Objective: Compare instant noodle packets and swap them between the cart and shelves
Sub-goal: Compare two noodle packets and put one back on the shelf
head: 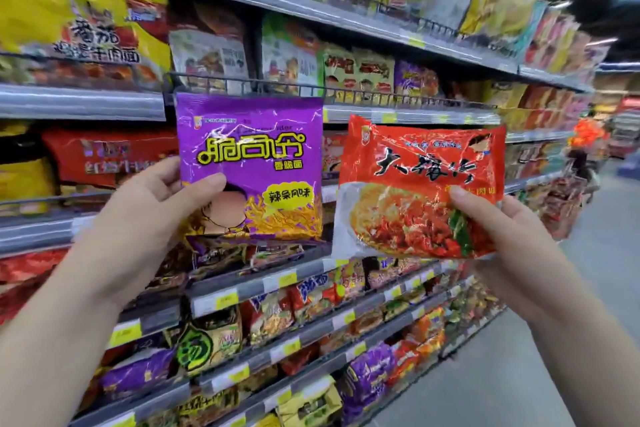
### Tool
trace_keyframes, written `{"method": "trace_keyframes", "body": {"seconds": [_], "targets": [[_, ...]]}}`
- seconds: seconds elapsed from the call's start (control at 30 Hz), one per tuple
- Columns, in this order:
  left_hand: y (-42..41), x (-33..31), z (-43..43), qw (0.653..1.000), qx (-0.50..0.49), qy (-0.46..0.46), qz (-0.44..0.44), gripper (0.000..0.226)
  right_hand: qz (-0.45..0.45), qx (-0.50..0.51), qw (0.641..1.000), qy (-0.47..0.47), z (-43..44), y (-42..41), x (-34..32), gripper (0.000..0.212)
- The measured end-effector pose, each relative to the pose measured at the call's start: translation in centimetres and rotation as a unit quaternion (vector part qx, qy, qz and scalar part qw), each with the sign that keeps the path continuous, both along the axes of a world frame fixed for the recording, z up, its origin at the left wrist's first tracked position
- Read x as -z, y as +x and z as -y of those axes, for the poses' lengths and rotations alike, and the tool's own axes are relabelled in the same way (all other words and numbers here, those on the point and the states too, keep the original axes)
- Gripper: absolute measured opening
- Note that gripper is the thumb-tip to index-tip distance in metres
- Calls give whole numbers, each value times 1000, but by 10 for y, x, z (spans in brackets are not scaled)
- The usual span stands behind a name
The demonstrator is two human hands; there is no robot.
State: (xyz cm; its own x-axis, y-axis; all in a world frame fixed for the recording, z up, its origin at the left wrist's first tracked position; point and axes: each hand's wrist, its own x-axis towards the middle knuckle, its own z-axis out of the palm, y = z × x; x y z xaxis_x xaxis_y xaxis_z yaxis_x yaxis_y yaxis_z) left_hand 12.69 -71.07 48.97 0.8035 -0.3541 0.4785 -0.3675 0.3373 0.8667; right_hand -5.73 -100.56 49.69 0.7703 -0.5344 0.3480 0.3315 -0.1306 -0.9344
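both forearms rise from the bottom edge of the head view. left hand [149, 208] pinches a glossy purple foil noodle packet [251, 149] by its lower left corner, thumb on the front; the packet stands upright, up and right of that hand. right hand [512, 236] pinches a crinkled red plastic noodle packet [419, 163] at its lower right, so its long axis runs leftward, nearly level. both hang side by side, just apart, before grey metal shelves [83, 100]. no cart shows; the left hand seems nearer the shelves
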Motion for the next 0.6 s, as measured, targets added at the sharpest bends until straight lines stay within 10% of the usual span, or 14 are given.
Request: {"method": "trace_keyframes", "body": {"seconds": [0.6], "targets": [[143,-50,278,998,35,43,38,38,30,7,999,39,267,120,-10,41]]}}
